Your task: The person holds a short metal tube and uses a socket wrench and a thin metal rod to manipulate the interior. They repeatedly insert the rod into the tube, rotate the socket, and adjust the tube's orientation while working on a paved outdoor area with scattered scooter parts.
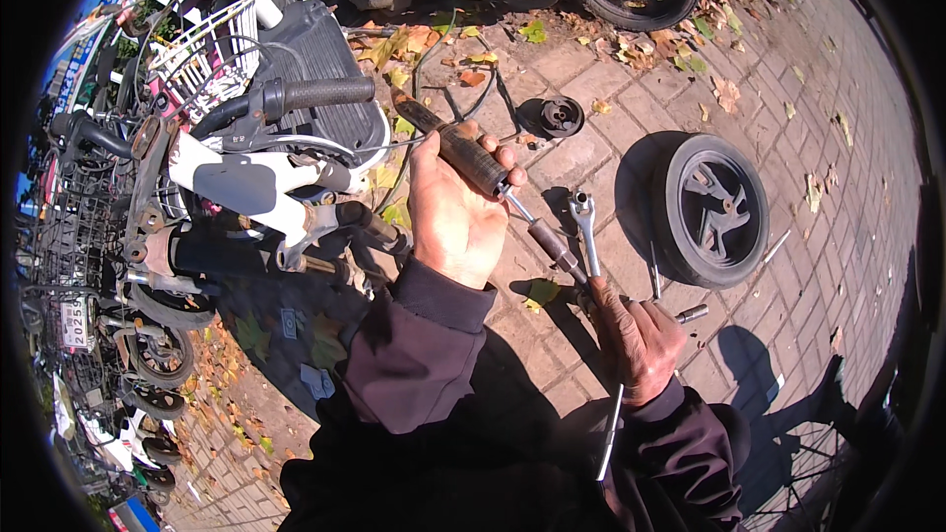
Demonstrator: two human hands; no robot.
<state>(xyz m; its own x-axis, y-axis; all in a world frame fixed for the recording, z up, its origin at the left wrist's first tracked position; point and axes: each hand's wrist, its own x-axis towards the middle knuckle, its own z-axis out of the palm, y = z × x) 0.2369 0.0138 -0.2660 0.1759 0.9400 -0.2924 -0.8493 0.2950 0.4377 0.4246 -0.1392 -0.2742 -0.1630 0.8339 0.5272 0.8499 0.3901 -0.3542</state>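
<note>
My left hand (458, 212), palm up, is closed around a dark, worn fork tube (471, 156) with a flattened far end. From the tube's near end comes a thin shiny rod (517, 204), which runs into a brown cylindrical piece (557, 248). That piece reaches the fingers of my right hand (641, 345), where its end is hidden. My right hand is closed on a three-way socket wrench (584, 222); its chrome arms stick out ahead, to the right and back toward me.
A small wheel (724, 271) with a black rim lies on the brick paving beside a round black part (562, 116). Thin tools (654, 271) lie near the wheel. To the left stands a partly stripped white scooter (236, 182) with its handlebar grip (325, 92). Parked bikes line the far side.
</note>
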